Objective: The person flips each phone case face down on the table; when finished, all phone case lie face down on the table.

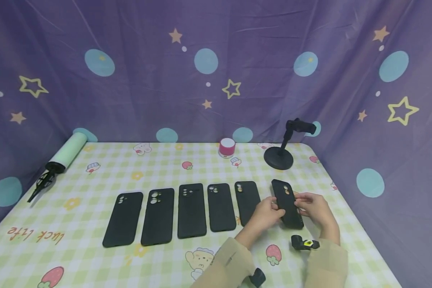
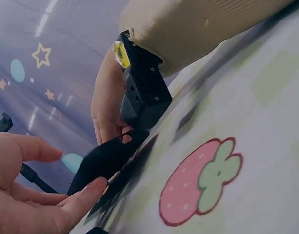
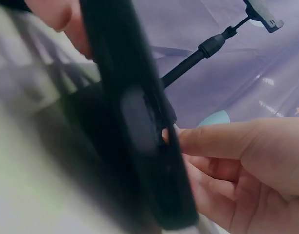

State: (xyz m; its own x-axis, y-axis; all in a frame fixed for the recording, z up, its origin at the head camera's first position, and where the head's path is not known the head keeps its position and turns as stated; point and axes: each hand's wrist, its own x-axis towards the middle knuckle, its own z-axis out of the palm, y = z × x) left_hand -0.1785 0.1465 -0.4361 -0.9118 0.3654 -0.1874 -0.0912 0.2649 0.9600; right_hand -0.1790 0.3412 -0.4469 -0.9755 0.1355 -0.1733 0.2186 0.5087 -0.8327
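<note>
A black phone case [image 1: 287,206] with camera holes near its top is tilted up off the table at the right end of a row of similar cases. My left hand [image 1: 266,213] pinches its left long edge, the thumb on the near face. On the opposite edge, my right hand [image 1: 315,208] holds it between thumb and fingers. In the left wrist view the case [image 2: 108,161] appears nearly edge-on, with the left hand [image 2: 37,192] at its lower end. The right wrist view shows the case [image 3: 122,63] close up and blurred, right fingertips [image 3: 198,141] against its side.
Several black phone cases [image 1: 191,211] lie in a row to the left; the nearest [image 1: 248,202] is partly behind my left hand. A black stand [image 1: 279,158] and a pink-and-white round item [image 1: 227,148] stand at the back. A pale green cylinder with a black end [image 1: 67,153] lies far left.
</note>
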